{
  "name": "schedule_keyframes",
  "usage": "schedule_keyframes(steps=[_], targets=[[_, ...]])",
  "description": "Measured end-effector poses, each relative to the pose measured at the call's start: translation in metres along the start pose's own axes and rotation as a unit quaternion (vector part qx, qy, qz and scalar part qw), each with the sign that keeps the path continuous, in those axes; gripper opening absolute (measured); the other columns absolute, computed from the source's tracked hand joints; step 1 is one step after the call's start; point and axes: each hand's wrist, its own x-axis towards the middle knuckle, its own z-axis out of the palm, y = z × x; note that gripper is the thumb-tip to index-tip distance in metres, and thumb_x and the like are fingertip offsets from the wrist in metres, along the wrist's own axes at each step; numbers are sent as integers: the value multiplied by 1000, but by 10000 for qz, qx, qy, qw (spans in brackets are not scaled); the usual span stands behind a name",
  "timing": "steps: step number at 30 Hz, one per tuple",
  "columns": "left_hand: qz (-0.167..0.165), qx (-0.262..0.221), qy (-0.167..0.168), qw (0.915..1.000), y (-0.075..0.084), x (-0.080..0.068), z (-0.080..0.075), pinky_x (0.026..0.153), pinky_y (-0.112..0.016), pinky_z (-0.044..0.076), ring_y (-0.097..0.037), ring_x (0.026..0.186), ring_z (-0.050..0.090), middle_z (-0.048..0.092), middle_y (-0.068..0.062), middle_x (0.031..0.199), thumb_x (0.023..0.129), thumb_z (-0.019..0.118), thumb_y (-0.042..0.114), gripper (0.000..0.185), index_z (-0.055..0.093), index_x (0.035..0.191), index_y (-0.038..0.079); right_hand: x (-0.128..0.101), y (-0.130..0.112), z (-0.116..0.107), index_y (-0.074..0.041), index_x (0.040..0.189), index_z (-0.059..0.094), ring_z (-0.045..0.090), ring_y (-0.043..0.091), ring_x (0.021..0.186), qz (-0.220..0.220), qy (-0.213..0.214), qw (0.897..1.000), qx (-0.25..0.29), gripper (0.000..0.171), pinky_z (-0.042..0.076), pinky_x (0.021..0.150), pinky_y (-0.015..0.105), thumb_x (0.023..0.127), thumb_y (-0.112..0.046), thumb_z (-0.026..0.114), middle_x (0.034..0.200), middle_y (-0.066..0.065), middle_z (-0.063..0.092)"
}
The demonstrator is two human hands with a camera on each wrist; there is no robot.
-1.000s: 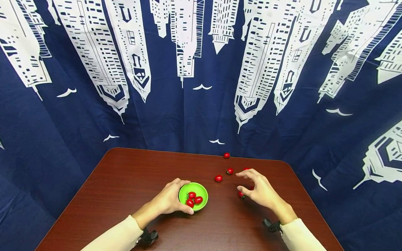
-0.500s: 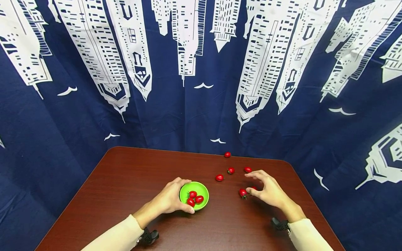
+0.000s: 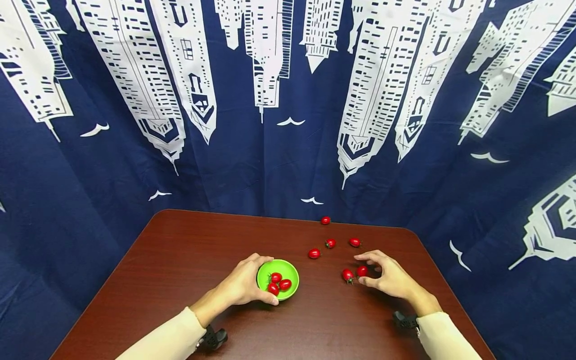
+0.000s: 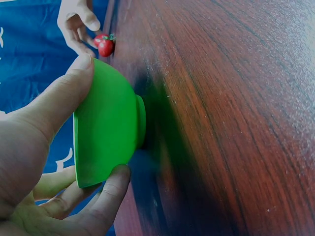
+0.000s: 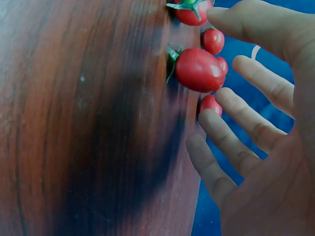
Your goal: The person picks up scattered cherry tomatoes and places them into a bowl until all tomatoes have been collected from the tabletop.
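Note:
My left hand (image 3: 245,282) grips a small green bowl (image 3: 280,266) by its side, thumb near and fingers at the far side. Three cherry tomatoes (image 3: 276,277) lie in the bowl; the left wrist view shows only the bowl's outer wall (image 4: 108,123) and foot. Over on the right, my right hand (image 3: 389,275) hovers with thumb and fingers spread on either side of a cherry tomato (image 3: 362,271). Another cherry tomato (image 3: 348,275) lies just left of it. In the right wrist view, the fingers (image 5: 251,120) look relaxed and hold nothing.
Farther back on the brown table (image 3: 189,240) lie more loose cherry tomatoes: one (image 3: 314,253), a second (image 3: 330,243), a third (image 3: 355,242) and one near the back edge (image 3: 325,220). A blue curtain (image 3: 279,165) with white buildings hangs behind the table.
My right hand has moved right and slightly nearer, off the left tomato to the one beside it, uncovering a tomato farther back. My left hand and the bowl have stayed in place.

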Motion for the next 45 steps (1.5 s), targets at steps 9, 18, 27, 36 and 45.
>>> schedule_keyframes(steps=[9,18,27,36,45], targets=[[88,66,29,9999,1,3,-2,106,-48,63,-28,119,70,74,-9,130,66,117,38,107,69,154,0,-1,9,2,-10,144,78,75,20,115,34,-222,9997,91,58,65,92,29,90,-16,100,136,7,77],[107,111,47,9999,2,1,-3,105,-46,63,-28,117,71,74,-8,128,64,118,40,110,69,155,-1,0,13,5,-10,143,79,75,16,111,35,-273,9996,119,56,66,90,31,91,-12,98,133,8,78],[87,100,39,9999,3,1,-3,106,-46,63,-28,117,72,74,-9,127,64,118,37,109,69,154,-1,4,12,9,-9,131,83,73,5,92,20,-337,9986,399,39,65,81,25,94,-5,96,119,6,81],[25,53,16,10000,2,2,-3,106,-47,63,-25,118,70,74,-9,130,67,117,38,108,68,156,0,6,11,6,-11,123,85,71,0,86,233,-304,9979,521,29,64,78,21,97,-5,94,114,7,84],[85,99,9,9999,4,-1,-5,105,-45,63,-28,117,71,75,-11,130,66,117,37,108,68,154,-2,5,9,5,-8,123,85,73,1,88,213,-178,9983,505,29,65,79,22,96,-2,94,116,7,85]])
